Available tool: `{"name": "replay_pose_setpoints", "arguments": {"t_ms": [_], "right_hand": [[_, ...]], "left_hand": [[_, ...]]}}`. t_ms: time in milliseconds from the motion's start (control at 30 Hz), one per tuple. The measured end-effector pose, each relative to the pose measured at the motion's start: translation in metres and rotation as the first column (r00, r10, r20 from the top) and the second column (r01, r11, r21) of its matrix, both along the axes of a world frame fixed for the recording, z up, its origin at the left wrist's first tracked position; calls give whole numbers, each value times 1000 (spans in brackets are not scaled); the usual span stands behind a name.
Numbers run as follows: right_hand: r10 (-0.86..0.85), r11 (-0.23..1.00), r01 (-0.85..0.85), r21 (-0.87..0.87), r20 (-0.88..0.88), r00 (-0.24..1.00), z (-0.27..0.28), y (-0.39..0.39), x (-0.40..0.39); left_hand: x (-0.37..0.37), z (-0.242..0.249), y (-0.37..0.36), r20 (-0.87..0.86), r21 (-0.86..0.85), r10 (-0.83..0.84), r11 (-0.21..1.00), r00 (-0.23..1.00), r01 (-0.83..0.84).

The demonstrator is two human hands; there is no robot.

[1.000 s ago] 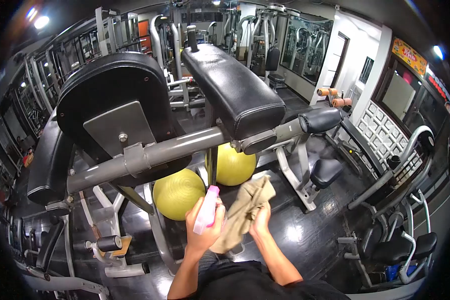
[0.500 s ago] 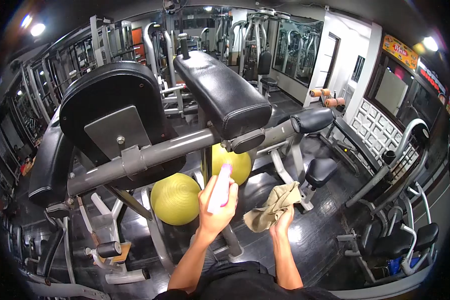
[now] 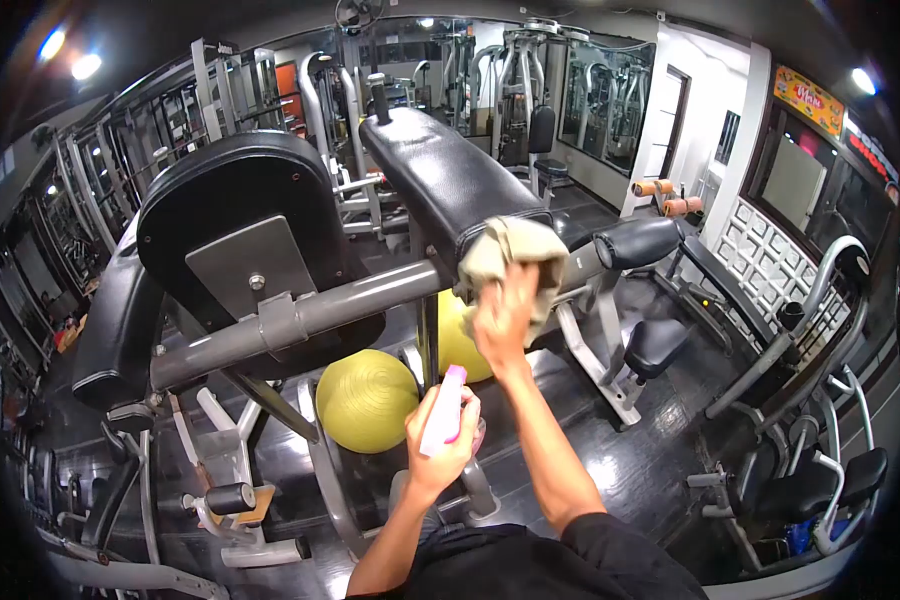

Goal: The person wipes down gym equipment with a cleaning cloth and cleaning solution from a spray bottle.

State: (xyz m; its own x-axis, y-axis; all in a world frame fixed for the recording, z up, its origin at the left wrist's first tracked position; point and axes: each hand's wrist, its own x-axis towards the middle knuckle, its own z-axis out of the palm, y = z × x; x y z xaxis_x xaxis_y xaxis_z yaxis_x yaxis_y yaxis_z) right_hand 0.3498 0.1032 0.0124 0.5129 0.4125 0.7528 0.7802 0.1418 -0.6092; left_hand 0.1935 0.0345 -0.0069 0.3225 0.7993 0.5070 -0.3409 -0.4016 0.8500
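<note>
My left hand (image 3: 440, 450) is wrapped round a white spray bottle (image 3: 443, 415) with a pink nozzle, held low in front of my body. With its fingers on a beige cloth (image 3: 515, 255), my right hand (image 3: 505, 315) presses against the near end of a long black padded bench (image 3: 450, 165). The cloth bunches over the pad's end and hides part of it. A grey metal tube (image 3: 360, 310) runs left from under the pad to a round-topped black backrest (image 3: 235, 200).
Two yellow exercise balls stand on the dark floor, the nearer one (image 3: 368, 400) under the tube. To the right are a small black seat (image 3: 655, 340) and another black pad (image 3: 638, 242). A machine with white handles (image 3: 830, 480) occupies the lower right.
My right hand has moved up and left, bringing the cloth onto the bench pad's end. My left hand has dropped slightly with the spray bottle. The view has shifted a little.
</note>
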Motion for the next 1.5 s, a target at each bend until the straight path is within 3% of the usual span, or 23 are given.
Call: {"name": "replay_pose_setpoints", "arguments": {"t_ms": [33,100,233,300,400,467,533,567,633,667,700,767,833,867,900,967,1000,1033,1100,1167,1333,1433,1500], "right_hand": [[-218,967,182,176,213,952,8,27,4],[-363,913,313,261,172,916,43,34,-2],[-279,943,249,221,118,953,25,33,-9],[-270,948,215,235,234,934,10,23,-17],[-184,982,161,94,346,920,-15,-1,-31],[-175,984,150,98,361,916,-27,-13,-36],[80,994,-64,-91,183,980,-45,-23,-24],[64,988,-94,121,235,970,-43,-21,-15],[166,931,-127,342,-86,982,-47,-21,-14],[74,893,-53,448,-30,997,-39,-16,-7],[255,854,-100,511,-244,936,-34,-15,-6],[259,734,69,675,-373,891,-11,-1,2],[90,853,67,518,-272,958,13,8,11],[-29,949,25,314,7,1000,21,10,15],[-246,962,175,210,389,888,31,17,15],[-309,949,245,197,438,844,45,13,3],[-166,986,153,65,343,925,41,10,7],[-131,987,87,134,368,921,41,9,17],[-255,964,217,153,309,916,42,10,27],[-167,975,133,177,193,967,52,8,31],[-120,964,120,238,-16,993,38,10,14],[-257,961,226,161,208,944,-8,1,-6],[-135,990,118,81,261,956,-24,-19,-19]], "left_hand": [[0,-3,0,-12,10,22,1000,1000,-22],[-3,-5,-1,-21,12,41,999,999,-41],[-13,-5,3,-20,34,77,997,997,-76],[-16,-2,4,-13,-8,57,998,998,-58],[-15,-4,6,-6,-44,63,997,998,-63],[-13,-8,7,-31,31,74,997,997,-73],[-14,-10,7,-33,34,69,997,997,-68],[-15,-11,6,-33,36,64,997,997,-63],[-18,-7,-1,-40,-25,33,999,999,-34],[-19,-6,-2,-42,-79,6,997,999,-9],[-19,-6,-2,-40,-76,10,997,999,-13],[-21,-10,-2,-34,-88,11,996,999,-14],[-22,-12,1,-25,-51,45,998,999,-47],[-21,-13,3,-15,-12,71,997,997,-72],[-21,-14,4,-15,-11,71,997,997,-72],[-21,-14,8,-31,38,113,993,993,-112],[-22,-12,8,-30,43,114,993,993,-113],[-23,-8,7,6,-6,72,997,997,-72],[-26,-7,6,38,-64,35,997,999,-32],[-28,-9,8,12,-46,58,997,998,-57],[-28,-11,9,11,-50,38,998,999,-37],[-25,-11,8,18,-47,29,999,999,-28],[-24,-11,8,27,-51,13,999,1000,-12]]}}
